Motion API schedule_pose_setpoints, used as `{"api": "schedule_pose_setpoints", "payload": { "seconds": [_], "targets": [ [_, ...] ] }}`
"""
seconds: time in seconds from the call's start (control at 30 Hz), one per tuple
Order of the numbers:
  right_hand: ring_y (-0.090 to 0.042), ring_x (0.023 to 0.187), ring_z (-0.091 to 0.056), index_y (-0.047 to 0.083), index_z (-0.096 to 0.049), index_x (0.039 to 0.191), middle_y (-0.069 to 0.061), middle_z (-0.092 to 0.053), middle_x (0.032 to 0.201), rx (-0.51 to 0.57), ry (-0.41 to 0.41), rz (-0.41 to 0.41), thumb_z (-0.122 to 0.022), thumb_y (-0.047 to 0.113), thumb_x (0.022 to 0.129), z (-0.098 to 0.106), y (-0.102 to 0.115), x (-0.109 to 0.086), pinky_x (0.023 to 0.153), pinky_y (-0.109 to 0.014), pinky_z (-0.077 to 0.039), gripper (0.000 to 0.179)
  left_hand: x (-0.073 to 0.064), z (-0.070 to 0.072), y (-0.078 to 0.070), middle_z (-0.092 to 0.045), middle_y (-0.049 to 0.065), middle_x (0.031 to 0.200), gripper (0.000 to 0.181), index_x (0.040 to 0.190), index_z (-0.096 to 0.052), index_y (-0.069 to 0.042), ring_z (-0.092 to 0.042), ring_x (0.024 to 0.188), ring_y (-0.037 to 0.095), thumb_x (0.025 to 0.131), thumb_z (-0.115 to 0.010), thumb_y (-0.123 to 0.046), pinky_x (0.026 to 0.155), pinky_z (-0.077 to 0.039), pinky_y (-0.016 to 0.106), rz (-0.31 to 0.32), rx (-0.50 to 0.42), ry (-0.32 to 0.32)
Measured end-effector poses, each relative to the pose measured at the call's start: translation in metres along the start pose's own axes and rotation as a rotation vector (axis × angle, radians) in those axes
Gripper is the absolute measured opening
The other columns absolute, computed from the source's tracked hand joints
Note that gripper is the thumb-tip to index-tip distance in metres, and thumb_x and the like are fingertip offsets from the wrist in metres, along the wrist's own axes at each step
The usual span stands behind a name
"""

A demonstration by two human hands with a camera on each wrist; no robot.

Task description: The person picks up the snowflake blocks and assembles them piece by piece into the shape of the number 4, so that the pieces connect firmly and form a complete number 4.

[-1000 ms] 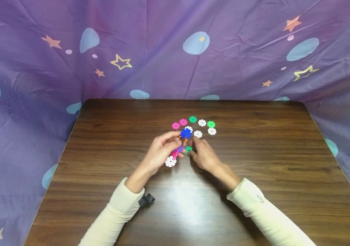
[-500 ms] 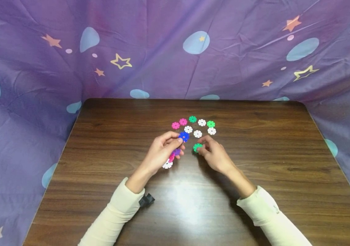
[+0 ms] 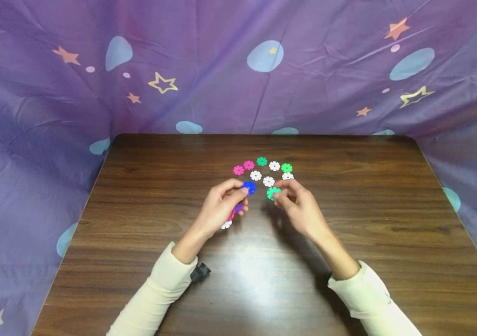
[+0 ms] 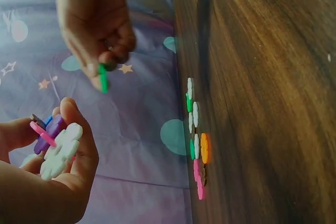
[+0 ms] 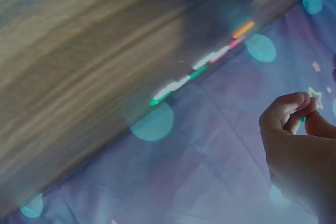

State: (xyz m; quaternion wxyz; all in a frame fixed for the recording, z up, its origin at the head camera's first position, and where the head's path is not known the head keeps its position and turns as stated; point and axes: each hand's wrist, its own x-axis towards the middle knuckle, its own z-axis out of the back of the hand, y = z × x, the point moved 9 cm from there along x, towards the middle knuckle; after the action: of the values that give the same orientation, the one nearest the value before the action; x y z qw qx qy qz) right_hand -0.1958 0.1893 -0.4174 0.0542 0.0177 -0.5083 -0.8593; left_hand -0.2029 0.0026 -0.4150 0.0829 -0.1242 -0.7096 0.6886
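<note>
My left hand (image 3: 220,206) holds a small chain of joined notched plastic snowflake discs. Its blue disc (image 3: 250,187) sticks up past the thumb. Lower down come a purple disc (image 4: 51,132), a pink disc (image 4: 43,134) and a white disc (image 4: 63,150), seen best in the left wrist view; the fingers hide part of the chain. To the right, above the table, my right hand (image 3: 307,212) pinches a single green snowflake disc (image 3: 273,193) between thumb and fingers. A short gap parts it from the blue disc.
Loose discs lie behind the hands: pink ones (image 3: 248,165), a dark green one (image 3: 261,161), a light green one (image 3: 286,167) and several white ones (image 3: 268,181). An orange disc (image 4: 205,148) shows in the left wrist view. Purple cloth (image 3: 221,56) hangs behind the wooden table (image 3: 158,158).
My right hand has picked up the green disc from beside the left hand and moved it right, then raised it. The left hand has tilted the chain slightly, staying nearly in place.
</note>
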Motion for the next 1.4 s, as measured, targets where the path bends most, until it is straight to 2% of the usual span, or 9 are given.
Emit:
{"api": "schedule_pose_setpoints", "payload": {
  "seconds": [0.13, 0.23, 0.37, 0.57, 0.67, 0.8, 0.87, 1.07, 1.4],
  "targets": [
    [-0.014, 0.079, -0.069, 0.001, -0.062, 0.125, -0.013, -0.071, 0.085, 0.038, -0.027, 0.015, -0.061, 0.008, 0.102, 0.004, 0.012, -0.003, 0.079, -0.02, -0.059, 0.025, 0.0, 0.0, -0.001, -0.07, 0.018, 0.086, 0.017, 0.109, -0.068, 0.005, -0.067, 0.07, 0.014, 0.1, -0.062, -0.008, 0.063, -0.061, 0.027, -0.033, 0.052, -0.015],
    [-0.013, 0.08, -0.069, 0.004, -0.063, 0.126, -0.011, -0.072, 0.086, 0.045, -0.042, 0.014, -0.062, 0.009, 0.101, 0.007, 0.019, -0.006, 0.079, -0.021, -0.059, 0.025, -0.001, 0.0, -0.003, -0.071, 0.025, 0.091, 0.016, 0.108, -0.07, 0.003, -0.07, 0.074, 0.023, 0.1, -0.063, -0.008, 0.064, -0.062, 0.03, -0.049, 0.09, -0.026],
    [-0.011, 0.08, -0.069, 0.009, -0.063, 0.127, -0.007, -0.072, 0.087, 0.029, -0.056, 0.021, -0.063, 0.011, 0.102, 0.009, 0.029, -0.011, 0.077, -0.021, -0.058, 0.025, -0.003, 0.0, -0.007, -0.072, 0.024, 0.091, 0.017, 0.109, -0.073, 0.001, -0.069, 0.078, 0.035, 0.099, -0.064, -0.009, 0.062, -0.059, 0.026, -0.077, 0.134, -0.041],
    [-0.009, 0.079, -0.069, 0.009, -0.064, 0.126, -0.008, -0.072, 0.088, 0.034, -0.075, 0.031, -0.063, 0.013, 0.102, 0.01, 0.039, -0.015, 0.075, -0.02, -0.058, 0.024, -0.005, 0.002, -0.01, -0.072, 0.025, 0.088, 0.018, 0.109, -0.076, -0.001, -0.064, 0.066, 0.014, 0.097, -0.066, -0.01, 0.059, -0.055, 0.02, -0.114, 0.177, -0.071],
    [-0.008, 0.083, -0.071, 0.008, -0.064, 0.126, -0.009, -0.074, 0.09, 0.029, -0.082, 0.034, -0.063, 0.013, 0.102, 0.01, 0.044, -0.017, 0.08, -0.02, -0.059, 0.025, -0.006, 0.002, -0.01, -0.074, 0.021, 0.09, 0.018, 0.109, -0.076, -0.001, -0.062, 0.064, 0.006, 0.096, -0.068, -0.012, 0.06, -0.06, 0.029, -0.131, 0.202, -0.086],
    [-0.012, 0.085, -0.071, 0.007, -0.064, 0.127, -0.008, -0.074, 0.09, 0.003, -0.098, 0.057, -0.063, 0.014, 0.102, 0.011, 0.05, -0.019, 0.081, -0.02, -0.06, 0.026, -0.007, 0.002, -0.013, -0.075, 0.016, 0.093, 0.017, 0.108, -0.077, -0.003, -0.064, 0.063, 0.009, 0.095, -0.07, -0.013, 0.059, -0.06, 0.029, -0.166, 0.243, -0.098],
    [-0.014, 0.083, -0.071, 0.006, -0.064, 0.127, -0.008, -0.074, 0.089, -0.01, -0.114, 0.082, -0.064, 0.014, 0.102, 0.011, 0.053, -0.019, 0.079, -0.019, -0.059, 0.026, -0.008, 0.001, -0.015, -0.075, 0.014, 0.094, 0.016, 0.106, -0.078, -0.003, -0.064, 0.063, 0.011, 0.095, -0.07, -0.013, 0.058, -0.055, 0.021, -0.19, 0.265, -0.098],
    [-0.016, 0.083, -0.07, 0.005, -0.067, 0.124, -0.01, -0.074, 0.087, -0.057, -0.157, 0.165, -0.066, 0.012, 0.101, 0.008, 0.063, -0.018, 0.076, -0.015, -0.057, 0.024, -0.01, 0.0, -0.021, -0.075, 0.007, 0.092, 0.013, 0.101, -0.079, -0.006, -0.062, 0.071, 0.012, 0.095, -0.07, -0.013, 0.065, -0.052, 0.018, -0.264, 0.357, -0.103],
    [-0.013, 0.083, -0.07, 0.008, -0.068, 0.125, -0.004, -0.075, 0.086, -0.126, -0.144, 0.183, -0.068, 0.014, 0.1, 0.005, 0.067, -0.017, 0.081, -0.024, -0.059, 0.026, -0.011, -0.002, -0.024, -0.072, 0.004, 0.086, 0.012, 0.101, -0.08, -0.008, -0.057, 0.071, 0.009, 0.094, -0.071, -0.013, 0.065, -0.05, 0.023, -0.324, 0.406, -0.098]
  ]
}}
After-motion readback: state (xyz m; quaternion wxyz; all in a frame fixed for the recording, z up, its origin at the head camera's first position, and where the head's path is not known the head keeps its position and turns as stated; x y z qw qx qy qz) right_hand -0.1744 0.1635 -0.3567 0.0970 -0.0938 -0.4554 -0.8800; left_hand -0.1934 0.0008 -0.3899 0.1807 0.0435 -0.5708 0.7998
